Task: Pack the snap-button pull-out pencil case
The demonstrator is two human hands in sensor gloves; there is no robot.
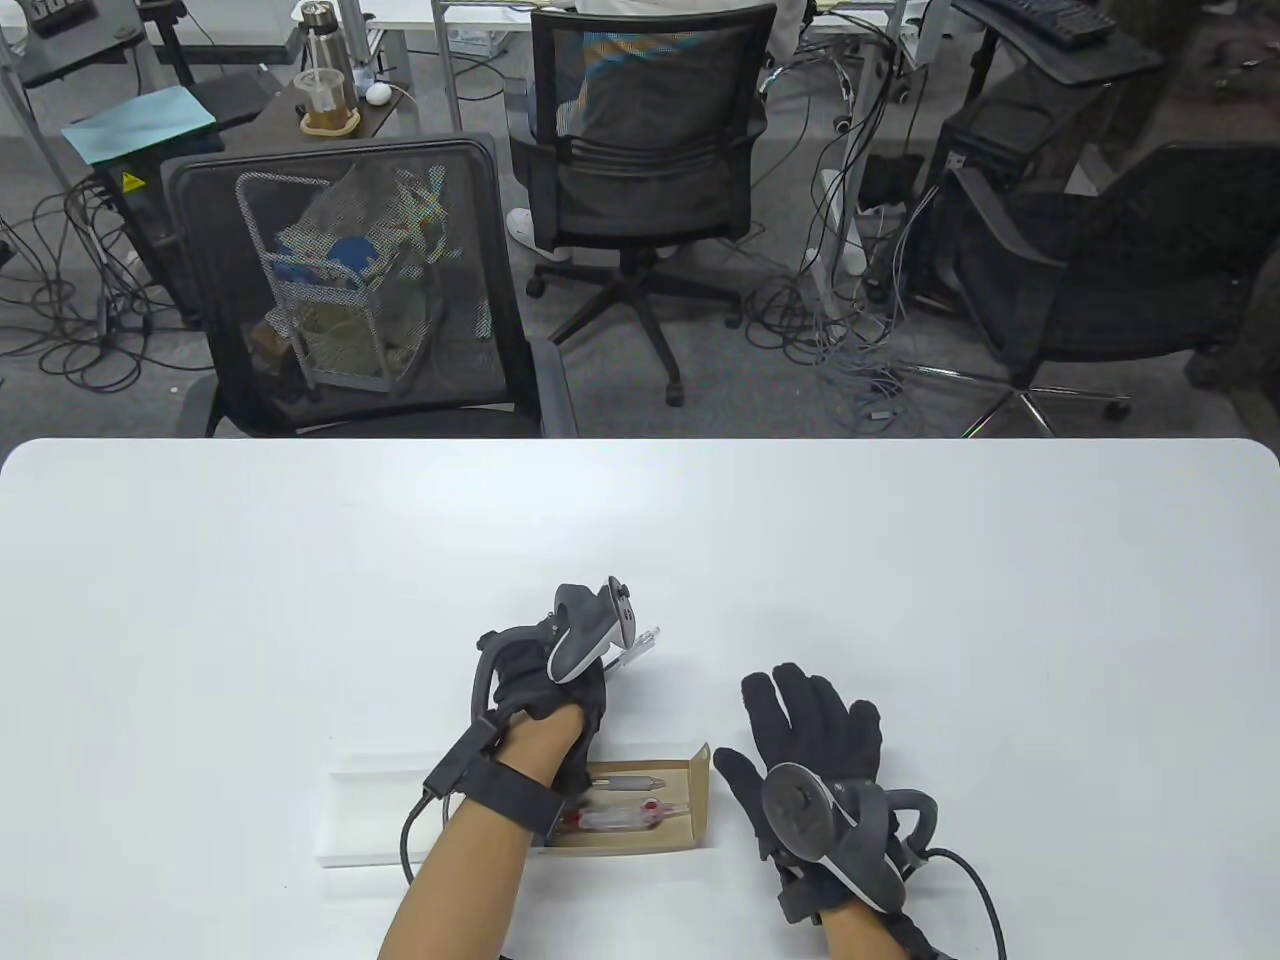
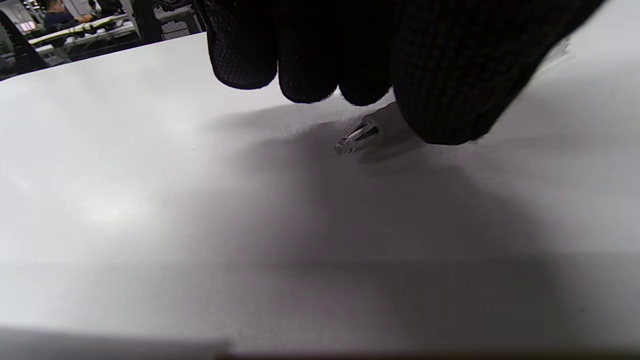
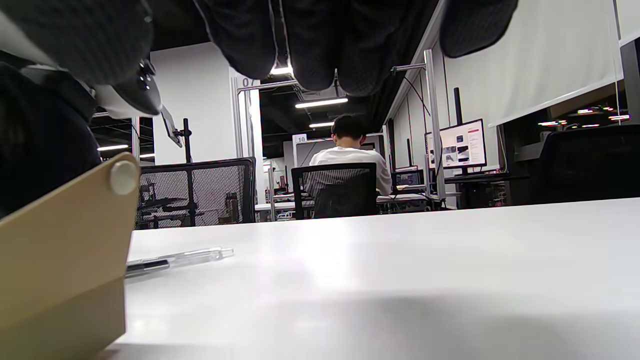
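Note:
The pencil case lies at the table's near edge: a white sleeve with a brown card drawer pulled out to its right. In the drawer lie a grey pen and a clear red pen. My left hand is beyond the drawer, fingers curled down around a clear pen that lies on the table; its tip shows in the left wrist view below my fingers. My right hand lies open and flat, right of the drawer, thumb near its end flap.
A white snap button sits on the drawer's end flap. The clear pen lies just behind the flap in the right wrist view. Beyond the table's far edge stand black mesh office chairs.

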